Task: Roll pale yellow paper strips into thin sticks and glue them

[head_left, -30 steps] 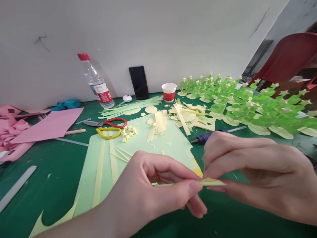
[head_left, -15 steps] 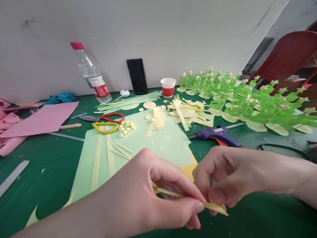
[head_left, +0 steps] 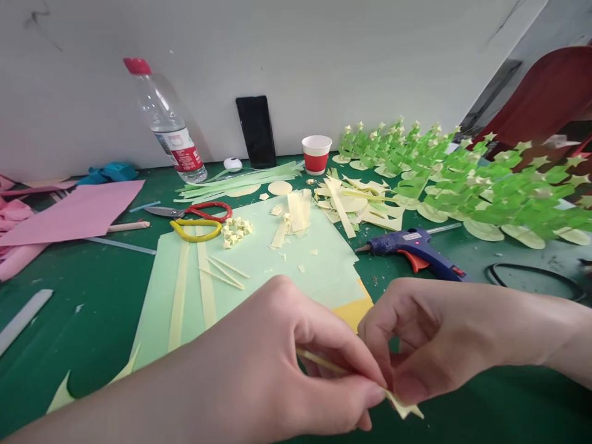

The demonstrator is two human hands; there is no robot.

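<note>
My left hand is closed, thumb and forefinger pinching a thin pale yellow paper strip. The strip runs back inside that palm, and its flared, split tip sticks out past the fingers. At the tip, the thumb and forefinger of my right hand are pressed on the same strip. My fingers hide part of the paper. Behind the hands lies a light green sheet with thin yellow paper sticks, two flat yellow strips, and a heap of small folded paper stars.
Scissors with red and yellow handles lie on the sheet's far-left corner. A blue glue gun sits behind my right hand. Paper scraps, a paper cup, a phone, a bottle and green paper plants with stars stand farther back.
The strip's end, a single pointed tip before, now shows splayed points between my hands. My right fingers have closed in on it. The view has tilted slightly down.
</note>
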